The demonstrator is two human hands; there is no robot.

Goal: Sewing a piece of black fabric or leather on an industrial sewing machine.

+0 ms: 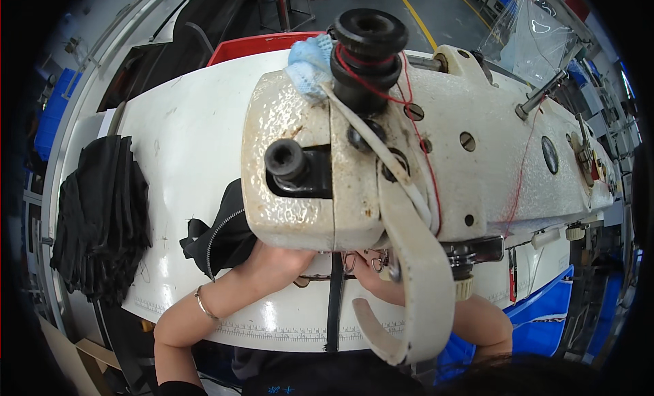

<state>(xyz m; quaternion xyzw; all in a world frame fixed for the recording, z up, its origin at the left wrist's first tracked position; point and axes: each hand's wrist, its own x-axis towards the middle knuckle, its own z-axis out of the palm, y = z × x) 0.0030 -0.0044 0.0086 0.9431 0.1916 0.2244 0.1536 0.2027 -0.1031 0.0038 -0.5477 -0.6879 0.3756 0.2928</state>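
Observation:
A cream-white sewing machine head (293, 222) fills the middle of the view and hides the needle area. Below it, my left hand (289, 263) reaches in from the left, with its fingers out of sight behind the machine. My right hand (373, 280) comes in from the other side, partly covered by the machine's curved lever (426, 280), and its fingertips are hidden too. Between the hands a narrow black strip (333, 307) runs toward me and over the table's front edge. Beside my left forearm lies black fabric with a metal zipper (219, 236), bunched on the table.
A pile of black fabric pieces (102, 212) hangs over the left side of the white table (184, 123). Red thread (415, 123) crosses the machine, and a light-blue cloth (310, 65) is tucked at its top. A red bin (259, 45) stands behind; a blue bin (545, 307) is at right.

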